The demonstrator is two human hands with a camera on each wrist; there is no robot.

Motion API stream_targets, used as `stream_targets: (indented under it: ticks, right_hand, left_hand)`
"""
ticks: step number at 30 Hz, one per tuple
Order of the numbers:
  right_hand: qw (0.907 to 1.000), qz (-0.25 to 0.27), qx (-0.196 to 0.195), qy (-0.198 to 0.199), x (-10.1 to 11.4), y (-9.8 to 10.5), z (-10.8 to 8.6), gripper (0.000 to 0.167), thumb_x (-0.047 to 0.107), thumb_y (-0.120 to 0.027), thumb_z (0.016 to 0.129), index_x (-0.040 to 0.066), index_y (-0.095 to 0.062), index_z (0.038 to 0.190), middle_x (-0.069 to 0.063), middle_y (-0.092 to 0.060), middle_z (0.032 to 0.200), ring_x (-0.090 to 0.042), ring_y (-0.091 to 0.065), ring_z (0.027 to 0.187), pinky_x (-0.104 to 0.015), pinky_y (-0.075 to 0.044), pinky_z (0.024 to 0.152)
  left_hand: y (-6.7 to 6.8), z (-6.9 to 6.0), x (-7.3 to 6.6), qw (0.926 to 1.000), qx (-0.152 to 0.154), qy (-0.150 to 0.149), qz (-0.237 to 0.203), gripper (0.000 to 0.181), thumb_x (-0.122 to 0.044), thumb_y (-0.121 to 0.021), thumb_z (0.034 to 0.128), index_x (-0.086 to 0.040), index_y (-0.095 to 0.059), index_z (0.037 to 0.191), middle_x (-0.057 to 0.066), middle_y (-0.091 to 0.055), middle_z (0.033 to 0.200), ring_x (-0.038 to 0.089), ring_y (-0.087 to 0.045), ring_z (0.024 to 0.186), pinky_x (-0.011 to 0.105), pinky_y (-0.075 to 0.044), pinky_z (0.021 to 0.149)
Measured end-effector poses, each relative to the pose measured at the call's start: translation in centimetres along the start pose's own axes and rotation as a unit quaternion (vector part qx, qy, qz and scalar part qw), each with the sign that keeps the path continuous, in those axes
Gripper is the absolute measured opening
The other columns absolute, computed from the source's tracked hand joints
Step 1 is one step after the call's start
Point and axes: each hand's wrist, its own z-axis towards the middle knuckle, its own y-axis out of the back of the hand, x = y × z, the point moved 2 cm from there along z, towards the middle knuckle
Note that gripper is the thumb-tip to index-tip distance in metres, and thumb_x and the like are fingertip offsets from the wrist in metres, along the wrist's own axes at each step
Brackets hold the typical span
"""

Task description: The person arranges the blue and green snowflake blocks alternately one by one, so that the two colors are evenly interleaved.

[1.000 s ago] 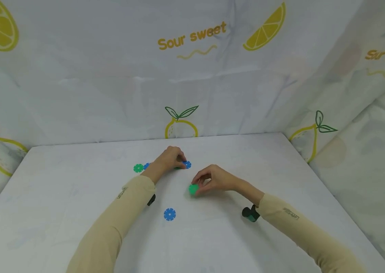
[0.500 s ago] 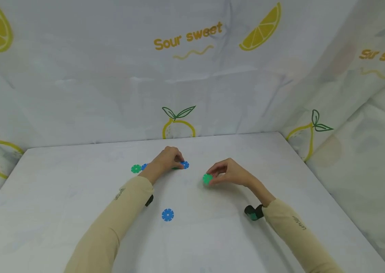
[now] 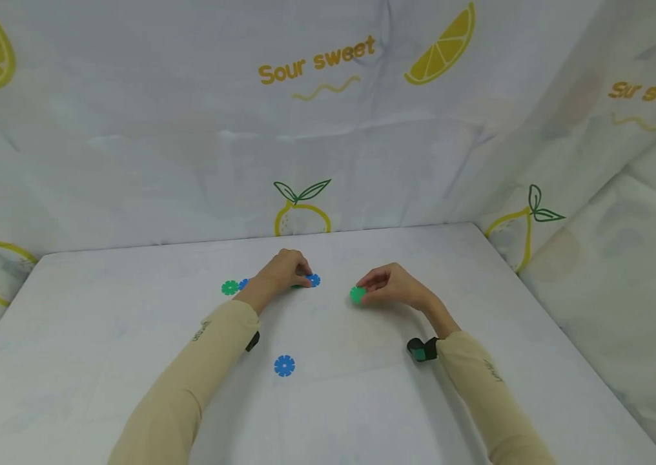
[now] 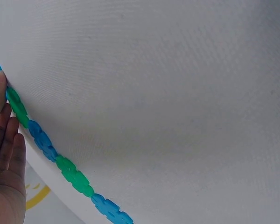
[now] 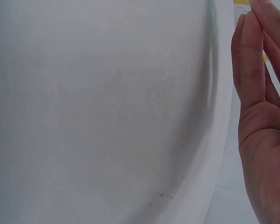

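Observation:
My left hand [image 3: 283, 270] pinches the blue notched disc [image 3: 315, 280] at the right end of a row of linked plastic discs. In the left wrist view, the row of linked discs [image 4: 74, 176] alternates blue and green, and the fingers sit at its end. A green disc [image 3: 230, 287] of this row shows left of the wrist; the hand hides its middle in the head view. Farther right, my right hand [image 3: 393, 284] pinches a separate green notched disc [image 3: 358, 295] between thumb and fingertips, close above the table. The right wrist view mostly crops that disc out.
A loose blue notched disc [image 3: 284, 365] lies nearer the front, between the forearms. The white table [image 3: 101, 361] meets a lemon-printed cloth [image 3: 188, 161] at the back and sides. A dark camera [image 3: 421, 349] sticks out from the right wrist.
My right hand has moved right and away from me, carrying the green disc from beside the row's end. The left hand keeps its hold, and the view has shifted slightly.

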Motion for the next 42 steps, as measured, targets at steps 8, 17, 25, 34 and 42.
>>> stream_targets:
  ticks: [8, 17, 25, 34, 42]
  right_hand:
    - [0.9997, 0.006, -0.025, 0.004, -0.4, 0.2, 1.5, 0.028, 0.008, -0.080, 0.077, 0.000, -0.071, 0.103, -0.010, -0.071, 0.099, -0.017, -0.064, 0.086, -0.025, -0.052, 0.078]
    - [0.9979, 0.046, -0.043, -0.015, -0.6, 0.3, 2.6, 0.029, 0.005, -0.076, 0.080, -0.004, -0.069, 0.106, -0.014, -0.069, 0.100, -0.017, -0.060, 0.086, -0.023, -0.050, 0.078]
    - [0.9966, 0.046, -0.057, -0.037, -0.5, 0.2, 3.9, 0.029, 0.008, -0.077, 0.080, -0.001, -0.071, 0.106, -0.010, -0.070, 0.098, -0.018, -0.060, 0.090, -0.024, -0.050, 0.080]
    - [0.9950, 0.043, -0.073, -0.052, 0.1, -0.6, 4.6, 0.030, 0.008, -0.077, 0.080, -0.003, -0.070, 0.106, -0.004, -0.071, 0.090, -0.013, -0.061, 0.084, -0.021, -0.050, 0.077]
    - [0.9956, 0.031, -0.068, -0.056, 0.6, -1.5, 5.4, 0.030, 0.011, -0.077, 0.081, -0.002, -0.070, 0.107, -0.009, -0.072, 0.098, -0.014, -0.062, 0.087, -0.024, -0.049, 0.080]
  left_hand:
    - [0.1, -0.1, -0.1, 1.0000, 0.001, 0.005, -0.001, 0.021, -0.012, -0.078, 0.0800, -0.003, -0.073, 0.098, 0.008, -0.068, 0.102, 0.021, -0.059, 0.098, 0.033, -0.047, 0.093]
    - [0.1, -0.2, -0.2, 0.9999, -0.001, -0.010, 0.000, 0.022, -0.011, -0.078, 0.0795, -0.001, -0.073, 0.098, 0.009, -0.068, 0.101, 0.022, -0.061, 0.097, 0.033, -0.048, 0.091]
    - [0.2, -0.2, -0.3, 1.0000, 0.004, 0.007, 0.000, 0.022, -0.012, -0.078, 0.0800, -0.003, -0.073, 0.099, 0.007, -0.068, 0.103, 0.020, -0.059, 0.097, 0.033, -0.047, 0.092]
    - [0.1, 0.0, -0.3, 1.0000, 0.003, 0.001, 0.003, 0.022, -0.012, -0.078, 0.0799, -0.002, -0.073, 0.099, 0.008, -0.068, 0.103, 0.020, -0.060, 0.099, 0.032, -0.048, 0.092]
    - [0.2, 0.1, -0.2, 0.9998, 0.011, 0.018, 0.002, 0.023, -0.012, -0.077, 0.0804, -0.003, -0.073, 0.100, 0.008, -0.068, 0.103, 0.020, -0.060, 0.099, 0.032, -0.048, 0.093]
